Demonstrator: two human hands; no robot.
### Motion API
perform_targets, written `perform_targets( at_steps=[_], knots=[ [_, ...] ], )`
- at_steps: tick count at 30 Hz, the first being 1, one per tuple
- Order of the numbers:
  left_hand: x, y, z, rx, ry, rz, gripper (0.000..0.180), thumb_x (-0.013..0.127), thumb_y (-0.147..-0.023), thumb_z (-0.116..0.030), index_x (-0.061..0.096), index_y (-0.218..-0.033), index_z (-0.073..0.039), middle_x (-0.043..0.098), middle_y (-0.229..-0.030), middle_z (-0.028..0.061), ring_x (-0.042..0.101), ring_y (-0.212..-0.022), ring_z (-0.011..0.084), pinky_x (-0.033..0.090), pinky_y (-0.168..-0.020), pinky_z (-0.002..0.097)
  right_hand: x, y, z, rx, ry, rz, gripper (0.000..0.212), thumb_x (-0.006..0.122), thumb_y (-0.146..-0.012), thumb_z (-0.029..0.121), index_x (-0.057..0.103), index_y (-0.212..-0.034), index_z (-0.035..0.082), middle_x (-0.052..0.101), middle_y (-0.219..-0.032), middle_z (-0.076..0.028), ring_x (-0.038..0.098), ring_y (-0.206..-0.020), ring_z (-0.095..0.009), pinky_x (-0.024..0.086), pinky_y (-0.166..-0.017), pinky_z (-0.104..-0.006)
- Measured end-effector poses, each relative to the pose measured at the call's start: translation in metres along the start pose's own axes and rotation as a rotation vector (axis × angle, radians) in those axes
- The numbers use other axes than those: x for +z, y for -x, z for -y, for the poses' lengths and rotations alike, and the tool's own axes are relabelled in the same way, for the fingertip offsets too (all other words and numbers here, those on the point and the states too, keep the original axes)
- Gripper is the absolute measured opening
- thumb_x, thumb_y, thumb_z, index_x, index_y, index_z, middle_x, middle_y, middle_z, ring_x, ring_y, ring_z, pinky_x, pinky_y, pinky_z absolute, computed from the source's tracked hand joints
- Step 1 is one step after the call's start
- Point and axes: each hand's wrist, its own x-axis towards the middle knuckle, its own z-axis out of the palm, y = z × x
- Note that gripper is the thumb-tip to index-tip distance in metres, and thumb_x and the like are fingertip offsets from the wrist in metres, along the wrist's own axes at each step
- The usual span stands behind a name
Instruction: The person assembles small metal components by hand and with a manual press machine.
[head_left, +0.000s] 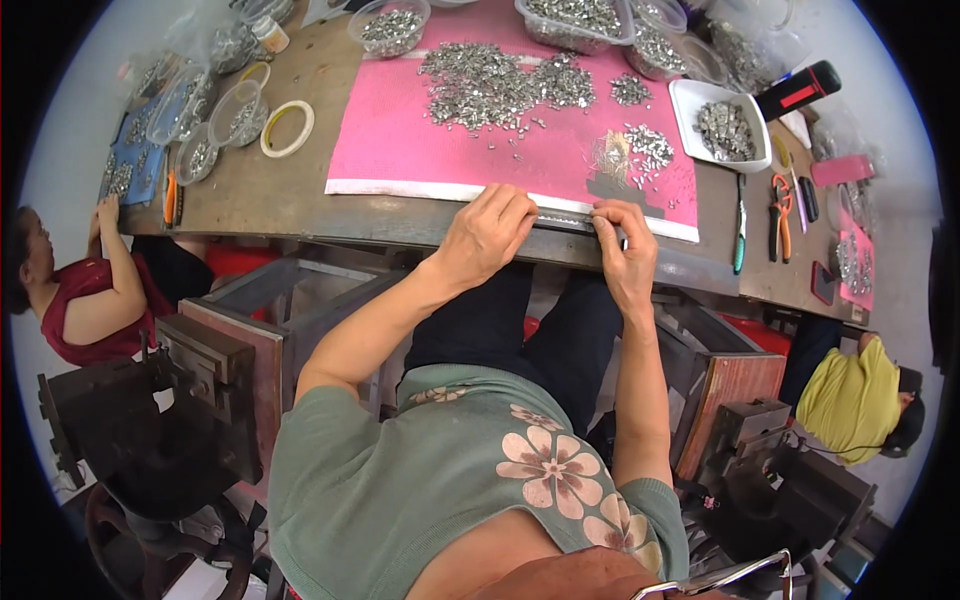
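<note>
At the near edge of the table, a narrow dark strip with a row of small silvery pieces (pixel 566 219) runs between my two hands. My left hand (pixel 486 236) is closed at its left end, fingertips bent down over it. Thumb and fingers of my right hand (pixel 628 252) pinch its right end. A pink mat (pixel 390 130) with a white front border lies just beyond. On it are a large heap of small shiny metal pieces (pixel 480 85), a smaller pile of silvery pieces (pixel 650 150) and thin pins (pixel 608 155). My fingers hide the strip's ends.
A white tub of metal parts (pixel 683 118) stands right of the mat, near orange-handled pliers (pixel 780 215) and a teal-handled tool (pixel 741 225). Clear tubs (pixel 388 48) line the back. Tape rolls (pixel 287 129) lie left. Other people (pixel 105 290) sit at both sides.
</note>
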Motion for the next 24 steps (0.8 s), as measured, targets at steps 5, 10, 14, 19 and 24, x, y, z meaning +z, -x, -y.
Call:
perform_targets(
  at_steps=[5, 10, 14, 19, 24],
  knots=[
    [0.002, 0.01, 0.007, 0.058, 0.032, -0.053, 0.021, 0.076, -0.083, -0.003, 0.066, -0.101, -0.001, 0.065, -0.1, 0.0129, 0.064, -0.092, 0.0332, 0.053, -0.081, 0.0411, 0.002, 0.004, 0.002, -0.014, 0.062, -0.011, 0.005, 0.068, -0.092, -0.001, 0.068, -0.097, -0.002, 0.068, -0.1, -0.011, 0.067, -0.089, -0.024, 0.052, -0.079, -0.0331],
    [0.005, 0.012, 0.004, 0.022, 0.099, -0.109, 0.027, 0.077, -0.082, -0.002, 0.066, -0.107, 0.0, 0.068, -0.103, 0.0146, 0.065, -0.094, 0.0351, 0.054, -0.084, 0.0428, 0.004, 0.005, -0.001, -0.076, 0.163, 0.021, 0.006, 0.068, -0.091, 0.0, 0.068, -0.097, -0.002, 0.068, -0.101, -0.012, 0.068, -0.092, -0.026, 0.052, -0.081, -0.0336],
    [0.005, 0.012, 0.003, -0.033, 0.122, -0.124, 0.031, 0.076, -0.082, -0.001, 0.064, -0.111, 0.001, 0.068, -0.102, 0.0156, 0.065, -0.093, 0.0364, 0.053, -0.085, 0.0439, 0.006, 0.003, 0.0, -0.124, 0.22, 0.014, 0.007, 0.068, -0.09, -0.002, 0.068, -0.097, -0.002, 0.068, -0.1, -0.013, 0.067, -0.09, -0.028, 0.052, -0.08, -0.0346],
    [0.004, 0.011, 0.003, -0.028, 0.118, -0.126, 0.03, 0.076, -0.083, -0.001, 0.064, -0.11, 0.0, 0.068, -0.101, 0.0157, 0.066, -0.094, 0.0375, 0.053, -0.088, 0.0451, 0.008, 0.002, 0.001, -0.193, 0.248, 0.001, 0.009, 0.07, -0.086, -0.002, 0.067, -0.094, -0.001, 0.066, -0.096, -0.013, 0.062, -0.088, -0.032, 0.049, -0.081, -0.0408],
    [0.007, 0.013, 0.003, -0.049, 0.119, -0.123, 0.026, 0.077, -0.084, -0.004, 0.064, -0.107, -0.001, 0.069, -0.103, 0.0155, 0.067, -0.097, 0.0392, 0.052, -0.096, 0.0484, 0.008, 0.005, 0.002, -0.382, 0.459, -0.019, 0.012, 0.073, -0.084, -0.001, 0.067, -0.094, 0.0, 0.066, -0.095, -0.011, 0.064, -0.089, -0.03, 0.048, -0.082, -0.0396]
  ],
)
